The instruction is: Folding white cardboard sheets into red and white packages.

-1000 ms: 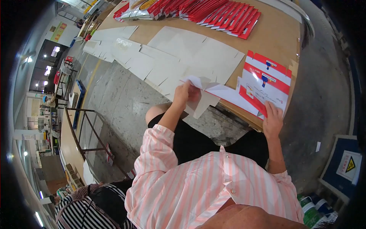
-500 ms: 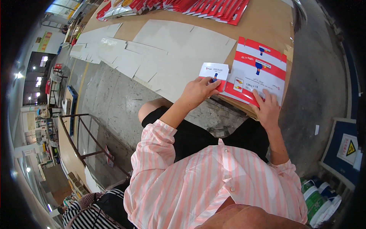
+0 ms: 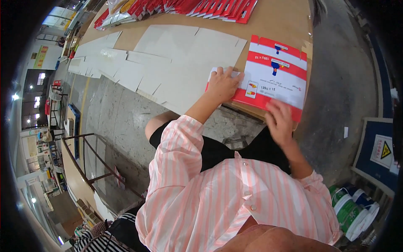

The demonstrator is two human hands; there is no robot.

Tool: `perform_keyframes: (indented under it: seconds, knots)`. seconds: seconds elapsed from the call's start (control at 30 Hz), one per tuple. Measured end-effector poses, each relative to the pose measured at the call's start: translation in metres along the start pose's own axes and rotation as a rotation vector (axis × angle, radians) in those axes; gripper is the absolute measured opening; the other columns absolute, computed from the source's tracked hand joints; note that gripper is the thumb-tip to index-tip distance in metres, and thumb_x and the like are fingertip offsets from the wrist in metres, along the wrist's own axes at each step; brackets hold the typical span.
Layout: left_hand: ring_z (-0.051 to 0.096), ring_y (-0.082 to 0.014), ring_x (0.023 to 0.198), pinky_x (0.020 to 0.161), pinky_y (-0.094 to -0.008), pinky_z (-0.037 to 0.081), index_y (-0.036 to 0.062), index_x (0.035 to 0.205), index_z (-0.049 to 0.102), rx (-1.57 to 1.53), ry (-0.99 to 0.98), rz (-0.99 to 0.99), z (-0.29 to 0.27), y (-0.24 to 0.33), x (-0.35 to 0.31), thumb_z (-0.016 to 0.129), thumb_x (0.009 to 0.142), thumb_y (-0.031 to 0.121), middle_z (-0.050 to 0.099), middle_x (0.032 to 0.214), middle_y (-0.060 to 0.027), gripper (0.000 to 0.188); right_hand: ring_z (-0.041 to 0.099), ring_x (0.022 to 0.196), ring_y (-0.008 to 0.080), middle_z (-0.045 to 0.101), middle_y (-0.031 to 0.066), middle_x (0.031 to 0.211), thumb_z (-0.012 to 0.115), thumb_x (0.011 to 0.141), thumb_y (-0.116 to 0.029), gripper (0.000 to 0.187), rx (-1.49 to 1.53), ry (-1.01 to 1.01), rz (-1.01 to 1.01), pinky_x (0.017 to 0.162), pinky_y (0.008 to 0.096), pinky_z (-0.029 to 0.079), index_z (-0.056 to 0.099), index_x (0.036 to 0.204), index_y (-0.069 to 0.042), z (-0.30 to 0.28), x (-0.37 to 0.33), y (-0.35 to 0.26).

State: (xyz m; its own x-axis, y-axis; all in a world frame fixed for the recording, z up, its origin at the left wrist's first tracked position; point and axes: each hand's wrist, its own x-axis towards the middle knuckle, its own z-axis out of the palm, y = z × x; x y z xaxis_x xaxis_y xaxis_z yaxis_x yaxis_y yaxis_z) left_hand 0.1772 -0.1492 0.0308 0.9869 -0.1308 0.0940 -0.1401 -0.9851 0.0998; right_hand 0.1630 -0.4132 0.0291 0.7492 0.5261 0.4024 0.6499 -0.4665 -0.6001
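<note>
Red and white across its printed face, the flat cardboard carton sheet (image 3: 277, 73) lies at the near right edge of the brown cardboard-topped table (image 3: 285, 25), and you're working its left end. Your left hand (image 3: 222, 85) is down on the small white-and-red end flap (image 3: 213, 70), fingers stretched out and slightly parted, lying over it rather than clasped round it. Over on the near red edge, your right hand (image 3: 279, 119) is a blur, fingers loosely bent and apart, gripping nothing; whether the tips touch the card, I can't tell. To my eye, you're on the pressing step, flattening that flap at its crease. What the next move calls for, I'd judge, is steady left-hand pressure with the right fingers bracing the sheet, clear of the overlapping pale grey card sheets (image 3: 184, 63) to your left.
</note>
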Motion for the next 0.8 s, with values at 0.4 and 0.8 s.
perform_keyframes:
  seconds: [0.4,0.8]
  knots:
    - [0.062,-0.0334,0.079,0.067,-0.0351,0.050,0.0048,0.123,0.055,-0.998,0.105,-0.095,-0.067,0.011,-0.059,0.055,0.089,0.012,0.061,0.096,-0.0162,0.034,0.065,0.079,0.0147,0.067,0.0046,0.092,0.057,0.080,-0.009,0.031,0.876,-0.160,0.901,0.067,0.0293,0.053,0.062,0.110,-0.004,-0.094,0.010,0.047]
    - [0.030,-0.0526,0.125,0.098,-0.0576,0.031,0.0074,0.140,0.035,0.018,-0.224,-0.264,-0.039,-0.007,-0.133,0.078,0.062,0.031,0.031,0.142,-0.0258,0.092,0.064,0.083,0.0180,0.067,0.0123,0.098,0.056,0.075,-0.002,0.049,0.286,0.066,0.701,0.074,0.0325,0.051,0.058,0.124,-0.004,-0.035,0.278,0.276]
